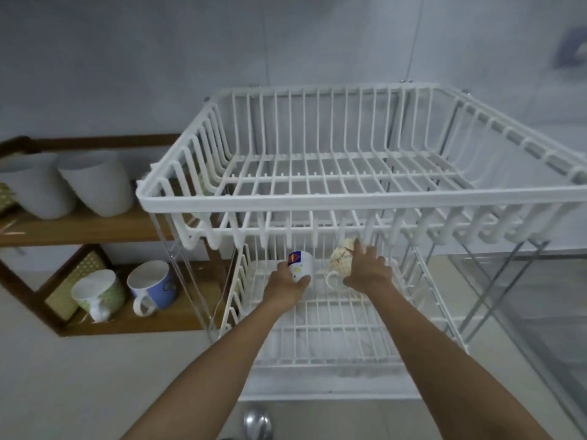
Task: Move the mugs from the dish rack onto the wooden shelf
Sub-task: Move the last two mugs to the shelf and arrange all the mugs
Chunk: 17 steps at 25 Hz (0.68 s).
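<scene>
A white two-tier dish rack (203, 203) stands in front of me. In its lower tier my left hand (287, 285) grips a white mug with a blue and red print (300, 265). Beside it my right hand (368, 269) closes over a cream patterned mug (340, 258) whose white handle points toward me. The upper tier holds nothing. To the left is the wooden shelf (133, 323). A green patterned mug (98, 293) and a blue mug (154, 285) stand on its lower board.
Two large white cups (95, 182) sit on the shelf's upper board. A woven panel (68, 290) leans behind the green mug. A metal tap (258, 422) pokes up at the bottom edge. A glass pane (540, 296) stands right of the rack.
</scene>
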Tool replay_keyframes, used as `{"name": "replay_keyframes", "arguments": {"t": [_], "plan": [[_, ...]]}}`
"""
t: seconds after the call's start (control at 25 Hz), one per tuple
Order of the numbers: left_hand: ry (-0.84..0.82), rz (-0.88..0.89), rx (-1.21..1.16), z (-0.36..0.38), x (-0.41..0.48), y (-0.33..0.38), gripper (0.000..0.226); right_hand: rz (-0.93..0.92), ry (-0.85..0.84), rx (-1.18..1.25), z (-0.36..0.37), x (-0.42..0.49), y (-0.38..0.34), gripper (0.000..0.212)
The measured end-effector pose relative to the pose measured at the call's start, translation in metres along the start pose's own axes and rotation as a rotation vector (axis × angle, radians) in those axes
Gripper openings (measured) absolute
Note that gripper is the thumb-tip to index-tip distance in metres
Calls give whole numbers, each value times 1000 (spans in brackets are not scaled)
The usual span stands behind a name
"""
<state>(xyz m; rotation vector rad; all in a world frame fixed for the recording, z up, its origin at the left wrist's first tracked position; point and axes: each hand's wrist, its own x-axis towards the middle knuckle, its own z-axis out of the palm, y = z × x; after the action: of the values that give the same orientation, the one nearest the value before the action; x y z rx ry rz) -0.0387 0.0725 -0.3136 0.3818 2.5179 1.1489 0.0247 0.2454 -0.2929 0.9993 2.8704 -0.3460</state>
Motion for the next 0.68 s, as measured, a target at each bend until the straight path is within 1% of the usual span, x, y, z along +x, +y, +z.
{"name": "replay_keyframes", "arguments": {"t": [0.12, 0.2, 0.24, 0.32, 0.4, 0.48, 0.52, 0.6, 0.68], "plan": [[18, -55, -74, 10, 11, -1, 76, 25, 37, 22, 10, 10, 2, 94], [12, -79, -69, 15, 14, -1, 85, 17, 78, 31, 14, 11, 3, 101], [14, -80, -44, 16, 15, -2, 86, 5, 93, 39, 15, 11, 4, 102], [29, -71, -29, 16, 12, -3, 81, 2, 113, 106, 15, 9, 8, 95], [48, -73, -145, 12, 1, -3, 78, 28, 123, 232, 14, 6, 14, 92], [26, -55, -260, 3, -18, 1, 78, 16, 152, 420, 15, -2, 19, 99], [-3, -13, -277, -3, -30, 4, 77, -14, 183, 562, 17, -9, 21, 100], [-73, 100, -296, -16, -60, 4, 76, -80, 231, 922, 18, -30, 23, 98], [-166, 184, -339, -33, -96, 1, 72, -121, 196, 1220, 16, -56, 25, 96]]}}
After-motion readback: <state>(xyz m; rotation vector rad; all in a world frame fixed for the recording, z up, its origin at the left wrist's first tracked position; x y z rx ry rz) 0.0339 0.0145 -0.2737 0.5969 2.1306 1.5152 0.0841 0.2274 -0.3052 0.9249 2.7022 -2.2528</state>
